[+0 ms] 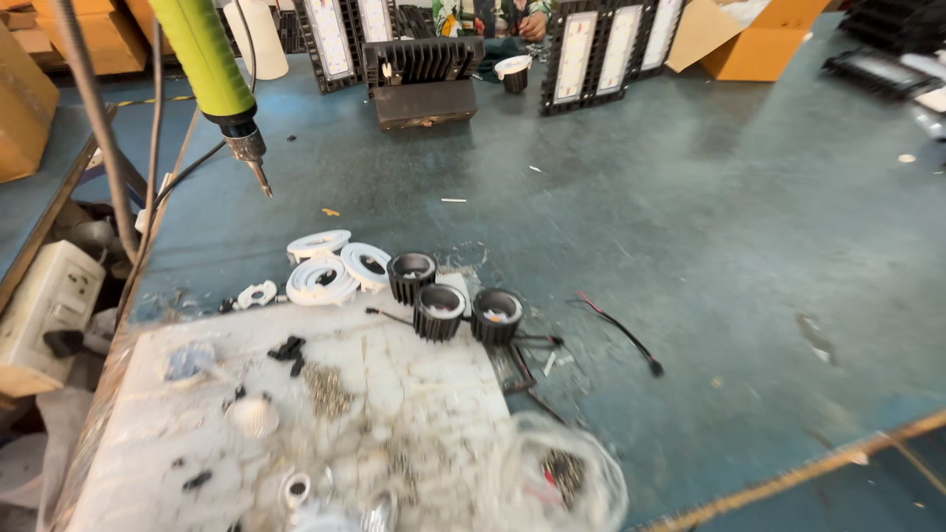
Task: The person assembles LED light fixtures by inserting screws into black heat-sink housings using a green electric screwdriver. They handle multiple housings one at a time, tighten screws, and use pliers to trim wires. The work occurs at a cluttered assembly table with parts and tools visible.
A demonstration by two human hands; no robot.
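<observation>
Finned black lamp housings, three in number (439, 312), stand grouped at the far edge of a scuffed white work mat (414, 394), near the middle of the view; each is a short ribbed cylinder with a pale insert showing in its open top. Neither of the wearer's hands appears anywhere in the view, so whether they grasp anything or hang loose cannot be told. Just left of the housings lie three white plastic trim rings (325, 266), overlapping one another, with a smaller white ring (257, 294) beside them. A green-bodied electric screwdriver (212, 74) hangs tip-down at upper left, its top cut off by the frame edge and its cable trailing to the left. On the mat, a small heap of screws (325, 389) reads only as a grainy patch, and the nearer items, a white reflector cup (253, 416) and a clear plastic bag (562, 478), are smeared by motion blur. A thin black-and-red wire (621, 330) lies loose on the worn blue-grey table (709, 227). At the far edge stand flat panel lamps with black ribbed frames (591, 54), partly cropped, a dark finned block (422, 84), and cardboard boxes (759, 39); another person's hand (533, 25) is barely visible behind them.
</observation>
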